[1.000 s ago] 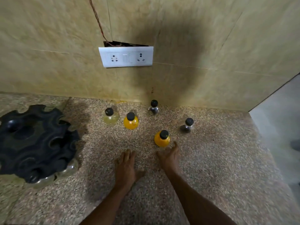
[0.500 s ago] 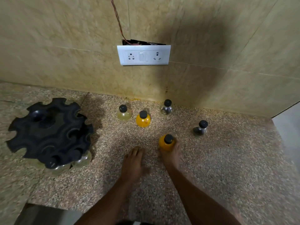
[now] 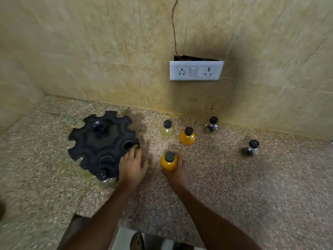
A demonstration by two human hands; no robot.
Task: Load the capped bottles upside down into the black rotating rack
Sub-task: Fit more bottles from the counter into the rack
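Fingers of the right hand [image 3: 175,171] are wrapped around the lower body of an orange-filled bottle [image 3: 169,161], which stands cap-up just right of the black rack [image 3: 102,143]; whether it has left the counter I cannot tell. The left hand [image 3: 132,165] lies flat and loose, grasping nothing, its fingertips [image 3: 134,150] touching the rack's right edge beside an empty notch.

This looks like the pick-up step for the next bottle, with the left hand placed to steady or turn the rack. The next move calls for flipping the bottle so its black cap points down, then seating it in a free slot; the rack may need rotating to bring one round.

At the rack's near edge, one clear bottle [image 3: 106,178] hangs loaded, cap up in its slot and body below; most other notches look empty.

Four bottles wait right of the rack, all capped and upright: a pale yellow one [image 3: 167,130] nearest it, an orange one [image 3: 187,137] next, then two clear ones with something dark inside, one by the wall [image 3: 212,125] and one farthest out [image 3: 250,149]. What the dark contents are is unclear.
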